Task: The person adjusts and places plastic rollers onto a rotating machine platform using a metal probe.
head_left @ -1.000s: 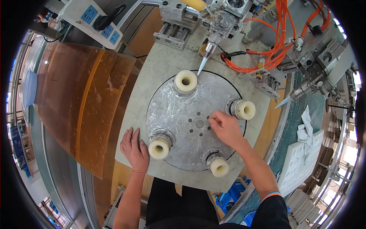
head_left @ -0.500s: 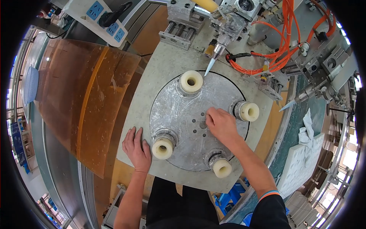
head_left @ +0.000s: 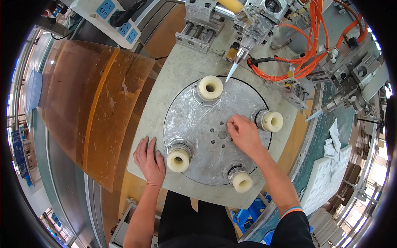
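My left hand (head_left: 149,162) lies flat on the grey machine plate (head_left: 149,111), fingers stretched out, just beside a cream ring-shaped piece (head_left: 185,165) on a metal holder. Over the round metal turntable (head_left: 186,111), my right hand (head_left: 246,135) is closed, its fingers curled and pressed together right of the centre holes. Whether anything small is in those fingers is hidden. More cream ring pieces sit on holders around the rim: one at the far side (head_left: 202,89), one at the right (head_left: 266,122) beyond my right hand, and one at the near right (head_left: 249,182).
A nozzle with a pale tip (head_left: 232,71) points down near the far holder; a second nozzle (head_left: 315,115) hangs at the right. Orange hoses (head_left: 308,66) loop behind. An amber translucent panel (head_left: 99,107) stands left, below a power strip (head_left: 118,25). A white foam tray (head_left: 324,182) lies right.
My right hand has shifted slightly right, away from the turntable's centre holes, uncovering more of them. My left hand stays in place. The view has moved slightly.
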`<state>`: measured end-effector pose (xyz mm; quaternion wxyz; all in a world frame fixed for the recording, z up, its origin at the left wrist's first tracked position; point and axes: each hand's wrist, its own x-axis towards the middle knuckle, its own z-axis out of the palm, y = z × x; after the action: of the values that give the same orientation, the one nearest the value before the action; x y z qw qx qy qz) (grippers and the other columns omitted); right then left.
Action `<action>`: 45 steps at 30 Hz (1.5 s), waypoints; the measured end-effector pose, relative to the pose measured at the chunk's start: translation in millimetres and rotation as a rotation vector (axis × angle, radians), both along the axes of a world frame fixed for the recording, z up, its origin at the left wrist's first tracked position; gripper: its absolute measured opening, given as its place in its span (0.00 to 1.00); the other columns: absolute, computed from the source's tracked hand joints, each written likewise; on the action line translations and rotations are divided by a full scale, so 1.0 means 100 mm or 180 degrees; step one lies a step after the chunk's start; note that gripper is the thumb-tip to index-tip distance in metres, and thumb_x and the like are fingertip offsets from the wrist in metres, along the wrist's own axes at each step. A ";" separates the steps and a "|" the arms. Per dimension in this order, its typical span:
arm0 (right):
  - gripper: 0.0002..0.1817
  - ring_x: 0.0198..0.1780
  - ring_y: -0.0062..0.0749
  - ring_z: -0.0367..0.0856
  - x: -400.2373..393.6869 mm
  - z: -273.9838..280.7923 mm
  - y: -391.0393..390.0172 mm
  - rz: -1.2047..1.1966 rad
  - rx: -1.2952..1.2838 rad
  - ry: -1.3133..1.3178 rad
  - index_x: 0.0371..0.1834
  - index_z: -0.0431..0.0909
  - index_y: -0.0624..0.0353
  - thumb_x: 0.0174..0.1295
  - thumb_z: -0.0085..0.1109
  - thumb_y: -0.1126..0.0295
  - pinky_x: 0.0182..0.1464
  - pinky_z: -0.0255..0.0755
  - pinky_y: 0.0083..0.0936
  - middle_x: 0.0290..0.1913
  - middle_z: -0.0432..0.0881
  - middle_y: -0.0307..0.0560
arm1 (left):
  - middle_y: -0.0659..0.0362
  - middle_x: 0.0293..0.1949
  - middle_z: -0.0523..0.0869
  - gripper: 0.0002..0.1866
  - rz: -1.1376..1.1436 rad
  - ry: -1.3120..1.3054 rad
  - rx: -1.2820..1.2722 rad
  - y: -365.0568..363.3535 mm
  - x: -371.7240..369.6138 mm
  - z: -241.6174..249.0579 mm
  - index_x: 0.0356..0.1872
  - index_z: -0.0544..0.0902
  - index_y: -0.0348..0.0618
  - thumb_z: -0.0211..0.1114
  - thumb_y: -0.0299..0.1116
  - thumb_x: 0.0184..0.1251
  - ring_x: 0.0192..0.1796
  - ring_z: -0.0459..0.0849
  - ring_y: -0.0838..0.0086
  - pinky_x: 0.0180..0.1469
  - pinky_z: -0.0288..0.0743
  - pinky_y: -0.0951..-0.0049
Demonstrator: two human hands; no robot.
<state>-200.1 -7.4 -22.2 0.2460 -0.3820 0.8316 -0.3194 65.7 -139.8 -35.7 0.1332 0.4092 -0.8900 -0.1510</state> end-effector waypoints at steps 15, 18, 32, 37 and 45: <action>0.03 0.28 0.40 0.74 0.12 0.04 -0.05 0.0516 -0.0282 0.0257 0.27 0.73 0.57 0.52 0.57 0.74 0.34 0.68 0.33 0.23 0.76 0.45 | 0.54 0.60 0.71 0.22 0.0015 0.0010 -0.0033 0.00 -0.01 0.00 0.57 0.74 0.45 0.55 0.27 0.58 0.64 0.65 0.59 0.66 0.50 0.58; 0.03 0.27 0.40 0.74 0.15 0.04 -0.09 0.0669 -0.0306 0.0601 0.24 0.72 0.57 0.52 0.56 0.74 0.36 0.67 0.32 0.21 0.75 0.45 | 0.54 0.60 0.71 0.22 0.0019 0.0014 -0.0031 0.00 0.01 0.00 0.57 0.74 0.45 0.55 0.27 0.58 0.64 0.66 0.59 0.66 0.50 0.58; 0.04 0.29 0.39 0.75 0.25 0.04 -0.22 0.1187 0.0051 0.1321 0.25 0.71 0.58 0.49 0.57 0.75 0.37 0.66 0.31 0.21 0.76 0.44 | 0.54 0.60 0.71 0.22 0.0077 0.0029 0.0034 0.00 0.01 0.00 0.56 0.75 0.45 0.56 0.26 0.57 0.64 0.65 0.60 0.66 0.49 0.58; 0.02 0.27 0.44 0.73 0.16 0.12 -0.11 0.0493 -0.0100 -0.0197 0.26 0.72 0.59 0.52 0.56 0.75 0.38 0.67 0.35 0.22 0.75 0.48 | 0.54 0.59 0.71 0.22 0.0065 0.0049 0.0110 -0.02 0.00 0.01 0.56 0.75 0.45 0.56 0.26 0.57 0.64 0.65 0.60 0.66 0.50 0.58; 0.04 0.26 0.42 0.73 0.22 0.01 -0.11 0.0714 -0.0304 0.0703 0.25 0.71 0.59 0.53 0.56 0.76 0.34 0.67 0.33 0.19 0.73 0.47 | 0.54 0.59 0.71 0.22 0.0070 0.0070 0.0086 -0.01 0.01 0.01 0.55 0.75 0.44 0.57 0.25 0.56 0.64 0.65 0.59 0.66 0.50 0.58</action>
<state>-178.3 -18.6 -21.0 0.1687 -0.5165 0.7896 -0.2851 66.4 -140.8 -34.7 0.1390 0.4191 -0.8817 -0.1661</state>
